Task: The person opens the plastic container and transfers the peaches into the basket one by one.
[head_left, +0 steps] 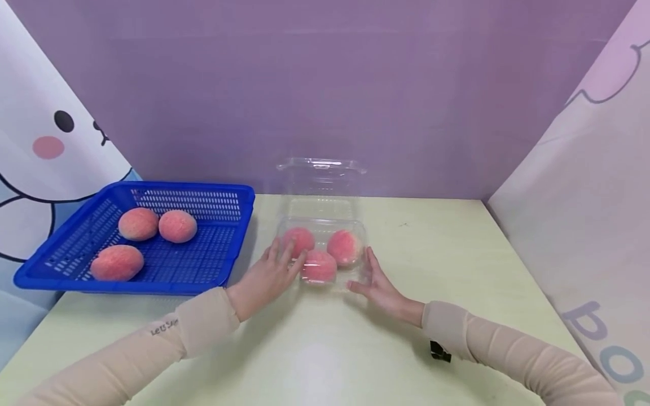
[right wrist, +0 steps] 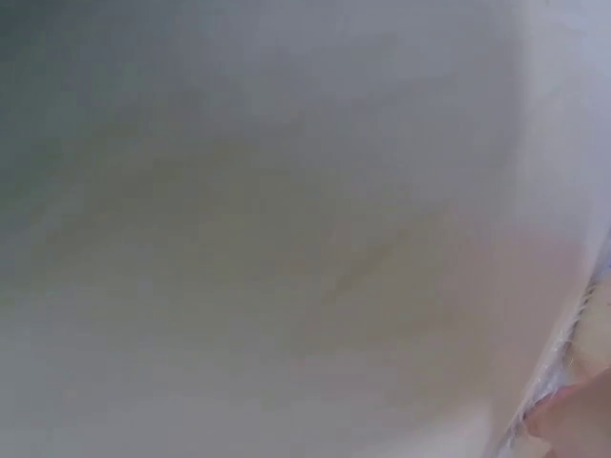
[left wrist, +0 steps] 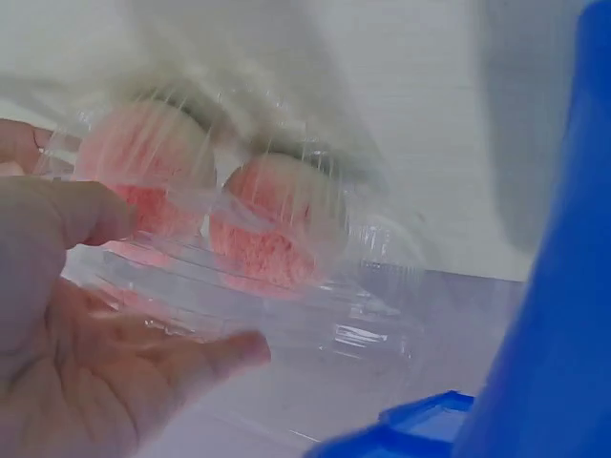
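Note:
A clear plastic clamshell box (head_left: 325, 223) stands on the table, its lid (head_left: 322, 186) raised at the back. Three pinkish peaches lie in its base: one at the left (head_left: 299, 241), one at the right (head_left: 345, 247) and a front peach (head_left: 319, 267). My left hand (head_left: 266, 279) reaches over the box's left side with fingers spread and fairly straight; its thumb and fingers (left wrist: 229, 355) touch the plastic by the peaches. With thumb and fingers around the right front corner, my right hand (head_left: 383, 290) holds the box. The right wrist view is mostly a blurred pale surface.
A blue perforated basket (head_left: 238, 242) stands on the left of the table, holding three more peaches: two at the back (head_left: 138, 224) and one at the front (head_left: 118, 263). A purple wall (head_left: 325, 84) rises behind, and printed panels flank both sides.

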### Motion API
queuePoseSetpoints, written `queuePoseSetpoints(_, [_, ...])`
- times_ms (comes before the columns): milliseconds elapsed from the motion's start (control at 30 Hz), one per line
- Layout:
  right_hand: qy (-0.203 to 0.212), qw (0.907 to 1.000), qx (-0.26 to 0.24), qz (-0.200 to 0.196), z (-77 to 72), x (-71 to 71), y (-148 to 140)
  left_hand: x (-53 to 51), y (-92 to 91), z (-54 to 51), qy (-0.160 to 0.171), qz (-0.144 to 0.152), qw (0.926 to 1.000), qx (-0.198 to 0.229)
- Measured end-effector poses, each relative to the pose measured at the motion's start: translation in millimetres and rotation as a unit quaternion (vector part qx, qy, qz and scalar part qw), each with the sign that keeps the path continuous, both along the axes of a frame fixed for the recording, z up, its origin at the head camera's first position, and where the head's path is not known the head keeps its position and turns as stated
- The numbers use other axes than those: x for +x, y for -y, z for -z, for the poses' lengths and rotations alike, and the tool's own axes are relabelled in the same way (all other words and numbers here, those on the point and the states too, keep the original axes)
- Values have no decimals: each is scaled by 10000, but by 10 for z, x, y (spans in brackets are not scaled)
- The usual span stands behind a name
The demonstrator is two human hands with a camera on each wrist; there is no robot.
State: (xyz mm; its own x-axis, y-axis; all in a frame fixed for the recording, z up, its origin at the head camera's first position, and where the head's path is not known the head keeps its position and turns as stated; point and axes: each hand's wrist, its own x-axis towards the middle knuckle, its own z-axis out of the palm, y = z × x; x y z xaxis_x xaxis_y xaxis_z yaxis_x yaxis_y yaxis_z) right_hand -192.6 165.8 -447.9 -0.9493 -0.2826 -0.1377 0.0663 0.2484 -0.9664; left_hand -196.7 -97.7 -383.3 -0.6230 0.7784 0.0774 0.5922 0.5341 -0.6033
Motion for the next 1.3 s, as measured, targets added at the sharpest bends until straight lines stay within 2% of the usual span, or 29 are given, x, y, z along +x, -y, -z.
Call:
queuePoseSetpoints(67, [8,9999,120,-40,5,-2,-16,13,-43,25,445,-243,9982,326])
queuePoseSetpoints(133, [46,9997,234,-76,8,3,-35,21,-111,44,871,-405,9931,672])
queuePoseSetpoints(200, [92,9995,268,-111,11,12,-50,17,-199,69,1036,-372,9891,982])
queuePoseSetpoints(267, [127,9995,259,-154,14,20,-57,6,-291,100,951,-102,9878,1232])
queuePoseSetpoints(367, [131,9994,235,-233,21,25,-43,-14,-415,152,540,430,9864,1489])
queuePoseSetpoints(433, [119,9993,233,-271,28,24,-25,-28,-484,174,413,676,9845,1567])
queuePoseSetpoints(533, [97,9993,251,-257,33,19,-2,-63,-569,191,412,841,9839,1519])
queuePoseSetpoints(667, [35,9993,261,-270,41,10,10,-129,-646,206,394,977,9868,1230])
queuePoseSetpoints(867, [75,9996,160,-238,24,-2,3,-206,-702,235,-31,1287,9892,695])
queuePoseSetpoints(967, [81,9998,127,-156,7,-7,-9,-228,-735,219,-168,1361,9895,450])
queuePoseSetpoints(1067, [87,9998,105,-130,7,-19,-36,-240,-777,182,-160,1429,9894,224])
queuePoseSetpoints(1133, [104,9998,77,-167,-26,-10,-39,-244,-791,170,-201,1503,9883,138])
queuePoseSetpoints(1300, [88,9997,-20,-246,-2,-22,-41,-246,-813,144,-374,1670,9852,44])
